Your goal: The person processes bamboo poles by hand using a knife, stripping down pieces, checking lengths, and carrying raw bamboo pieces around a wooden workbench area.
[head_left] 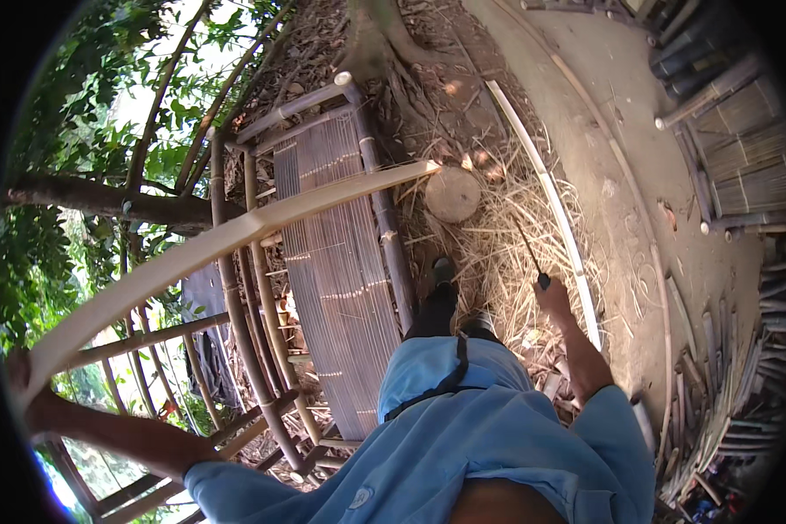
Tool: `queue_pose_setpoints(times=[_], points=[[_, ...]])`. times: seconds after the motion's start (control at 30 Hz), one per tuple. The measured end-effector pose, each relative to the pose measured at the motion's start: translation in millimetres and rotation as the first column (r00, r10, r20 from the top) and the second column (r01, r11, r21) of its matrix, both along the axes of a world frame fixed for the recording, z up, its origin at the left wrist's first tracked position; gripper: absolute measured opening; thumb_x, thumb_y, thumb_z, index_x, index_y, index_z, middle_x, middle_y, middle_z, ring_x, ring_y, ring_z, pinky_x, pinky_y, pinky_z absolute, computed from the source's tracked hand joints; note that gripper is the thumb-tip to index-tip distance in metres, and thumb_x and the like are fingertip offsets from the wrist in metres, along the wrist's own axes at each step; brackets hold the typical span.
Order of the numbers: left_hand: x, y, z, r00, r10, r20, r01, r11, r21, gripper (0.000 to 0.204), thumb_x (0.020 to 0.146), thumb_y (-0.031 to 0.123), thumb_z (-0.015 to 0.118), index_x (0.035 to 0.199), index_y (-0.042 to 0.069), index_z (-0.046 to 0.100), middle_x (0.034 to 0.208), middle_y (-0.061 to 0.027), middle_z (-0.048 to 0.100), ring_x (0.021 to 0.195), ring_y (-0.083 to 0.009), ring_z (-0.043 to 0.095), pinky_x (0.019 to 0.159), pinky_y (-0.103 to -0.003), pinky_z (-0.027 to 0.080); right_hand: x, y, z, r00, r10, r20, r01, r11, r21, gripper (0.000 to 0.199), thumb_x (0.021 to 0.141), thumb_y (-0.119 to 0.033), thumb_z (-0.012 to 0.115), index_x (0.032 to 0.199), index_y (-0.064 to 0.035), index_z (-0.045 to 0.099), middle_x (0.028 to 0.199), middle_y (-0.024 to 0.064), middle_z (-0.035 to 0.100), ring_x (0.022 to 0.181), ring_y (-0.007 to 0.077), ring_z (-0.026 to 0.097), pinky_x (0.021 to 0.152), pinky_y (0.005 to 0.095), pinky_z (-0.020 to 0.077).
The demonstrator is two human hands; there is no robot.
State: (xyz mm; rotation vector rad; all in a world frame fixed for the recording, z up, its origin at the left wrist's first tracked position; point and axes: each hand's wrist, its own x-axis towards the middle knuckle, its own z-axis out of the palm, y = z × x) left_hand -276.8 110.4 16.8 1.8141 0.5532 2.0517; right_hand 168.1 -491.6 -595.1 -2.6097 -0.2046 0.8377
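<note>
At the far left rim my left hand (37, 403) is closed around one end of a long, pale split bamboo strip (183, 253). The strip slants up and right across the bench, with a bend partway along. Its far tip meets or hovers just over the edge of a round wood stump (452, 196); I cannot tell which. My right hand (554, 299) grips the dark handle of a long, thin-bladed knife (527, 243). The blade points up and left toward the stump, apart from the strip. Part of my left hand is lost in the dark rim.
A slatted bamboo bench (349, 262) stands left of my legs. Bamboo shavings (498, 253) cover the ground around the stump. Another pale strip (541, 175) lies to the right. Bamboo pieces (751, 393) are piled at far right, below a slatted frame (751, 157). A tree trunk (371, 44) rises ahead.
</note>
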Motion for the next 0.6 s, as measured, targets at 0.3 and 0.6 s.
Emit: queue_pose_setpoints(times=[0.3, 0.6], points=[[226.8, -80.8, -79.1, 0.887, -0.094, 0.452, 0.187, 0.968, -0.166, 0.072, 0.086, 0.054, 0.06, 0.119, -0.009, 0.048, 0.094, -0.0257, 0.059, 0.091, -0.0417, 0.063, 0.09, -0.058, 0.052, -34.0, -8.8, 41.6, 0.997, -0.01, -0.073, 0.016, 0.997, 0.079, 0.054, 0.084, -0.043, 0.075, 0.102, 0.0072, 0.065, 0.09, 0.0276, 0.071, 0.087, 0.0419, 0.071, 0.076, 0.0478, 0.0542], [246.8, -65.0, -25.0, 0.912, -0.345, 0.22, 0.327, 0.938, 0.116, 0.052, 0.088, 0.049, 0.056, 0.092, -0.002, 0.065, 0.077, -0.0148, 0.064, 0.061, -0.0244, 0.062, 0.056, -0.039, 0.054, -27.1, -9.4, 59.0, 0.992, -0.117, -0.052, 0.125, 0.973, 0.192, 0.046, 0.085, -0.042, 0.076, 0.093, 0.0022, 0.066, 0.077, 0.0177, 0.066, 0.074, 0.0318, 0.067, 0.069, 0.0436, 0.052]])
